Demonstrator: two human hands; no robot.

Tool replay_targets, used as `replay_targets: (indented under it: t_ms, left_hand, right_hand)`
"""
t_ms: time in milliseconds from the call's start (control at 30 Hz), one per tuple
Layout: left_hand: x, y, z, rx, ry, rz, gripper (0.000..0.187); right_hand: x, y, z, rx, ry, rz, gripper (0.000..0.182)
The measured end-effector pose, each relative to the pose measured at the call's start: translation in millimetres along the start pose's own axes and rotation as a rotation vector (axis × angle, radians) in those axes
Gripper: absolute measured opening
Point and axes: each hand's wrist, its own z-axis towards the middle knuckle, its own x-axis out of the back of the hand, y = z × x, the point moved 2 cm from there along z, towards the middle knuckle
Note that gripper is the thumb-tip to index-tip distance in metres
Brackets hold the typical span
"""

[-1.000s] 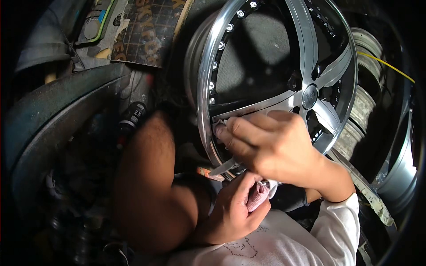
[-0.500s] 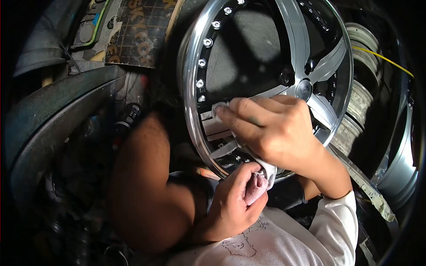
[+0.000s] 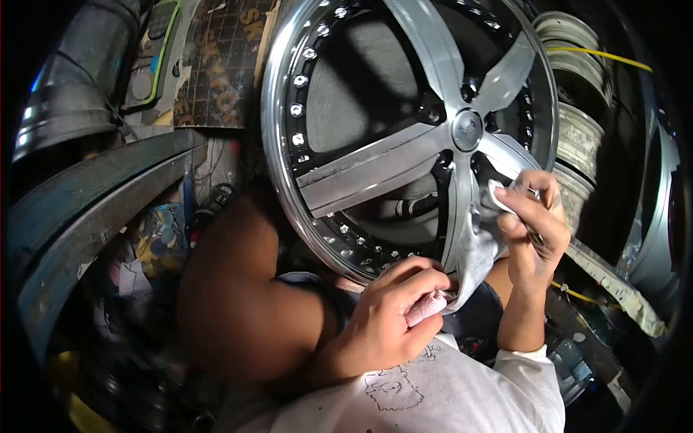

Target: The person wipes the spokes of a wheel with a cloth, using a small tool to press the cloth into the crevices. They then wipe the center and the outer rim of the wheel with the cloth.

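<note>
A car wheel rim [image 3: 375, 169] with several silver spokes, a polished lip and a round centre cap [image 3: 467, 130] stands tilted in front of me. My left hand [image 3: 393, 307], below the rim's lower edge, is closed around a bunched part of a greyish-white cloth [image 3: 478, 263], with a pinkish end [image 3: 426, 309] showing between the fingers. Stretched upward, the cloth runs to my right hand [image 3: 535, 224], which pinches its other end between thumb and fingers. That hand is raised at the right side of the rim, and the cloth overlaps a lower spoke in this view.
My bare knee [image 3: 231, 252] is left of the rim. Worn wheels [image 3: 577, 130] are stacked at right, crossed by a yellow cord [image 3: 599, 53]. A curved blue-grey metal piece [image 3: 86, 195] lies left, near a dark bottle [image 3: 216, 202] and a printed board [image 3: 224, 65].
My right hand has moved from the lower-left spoke to the right, drawing the cloth out between both hands and uncovering that spoke. The rim sits further left in view.
</note>
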Motion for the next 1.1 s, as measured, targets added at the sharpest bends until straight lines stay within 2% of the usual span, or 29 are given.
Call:
replay_targets:
  t_ms: [33,67,133,200,267,300,333,400,433,467,533,600,667,733,800,833,933,967,1033,1100]
  left_hand:
    - [-5,-6,-2,-0.064,-0.047,0.044,0.029]
    - [-9,-11,-5,0.041,-0.077,-0.091,0.033]
    - [-19,-16,-11,0.257,-0.13,-0.352,0.043]
    - [-29,-2,-7,0.178,-0.092,-0.605,0.073]
    - [-35,-6,-9,0.124,-0.19,-0.516,0.084]
    - [-44,0,-9,0.124,-0.168,-0.5,0.082]
    - [-48,1,-12,0.099,-0.104,-0.41,0.058]
    - [-42,-7,-18,0.243,-0.133,-0.305,0.035]
    - [-44,-2,-18,0.158,-0.061,-0.388,0.021]
    - [-43,0,-19,0.141,-0.025,-0.346,0.019]
    - [-50,8,-20,0.141,0.072,-0.398,0.02]
    - [-50,9,-24,0.124,0.079,-0.395,0.023]
    - [-47,13,-26,0.122,0.022,-0.334,0.023]
    - [-53,22,-24,0.042,0.076,-0.268,0.023]
    - [-52,29,-25,-0.009,0.023,-0.256,0.024]
    - [-54,35,-26,-0.024,0.01,-0.263,0.024]
    - [-64,57,-25,-0.117,0.002,-0.185,0.025]
    - [-63,66,-24,-0.141,0.003,-0.122,0.026]
    - [-64,75,-16,-0.212,0.07,-0.021,0.026]
    - [-65,85,-4,-0.265,0.162,0.096,0.027]
  right_hand:
    - [9,5,-17,-0.021,0.062,0.085,0.023]
    - [11,11,-38,-0.056,0.151,0.251,0.02]
    - [9,4,-76,-0.252,0.215,0.601,0.021]
    - [8,-10,-92,-0.257,0.101,0.628,0.022]
    - [-1,-28,-89,-0.08,0.102,0.322,0.019]
    - [1,-32,-92,-0.061,0.14,0.336,0.018]
    - [4,-34,-95,-0.042,0.176,0.351,0.019]
    - [10,-34,-106,-0.182,0.166,0.338,0.016]
    - [6,-35,-110,-0.3,0.212,0.449,0.015]
    - [0,-36,-113,-0.415,0.262,0.558,0.015]
    - [-2,-36,-114,-0.4,0.294,0.745,0.015]
    - [1,-35,-114,-0.418,0.296,0.833,0.017]
    - [4,-26,-116,-0.439,0.174,0.986,0.024]
    - [6,-22,-117,-0.473,0.055,1.191,0.027]
    - [10,-12,-122,-0.509,-0.174,1.316,0.045]
    - [18,-2,-125,-0.462,-0.288,1.267,0.05]
    - [32,8,-119,-0.217,-0.424,1.052,0.061]
    - [35,6,-113,-0.095,-0.396,0.919,0.061]
    - [47,3,-102,0.017,-0.391,0.597,0.055]
    - [63,-12,-87,0.001,-0.294,0.53,0.044]
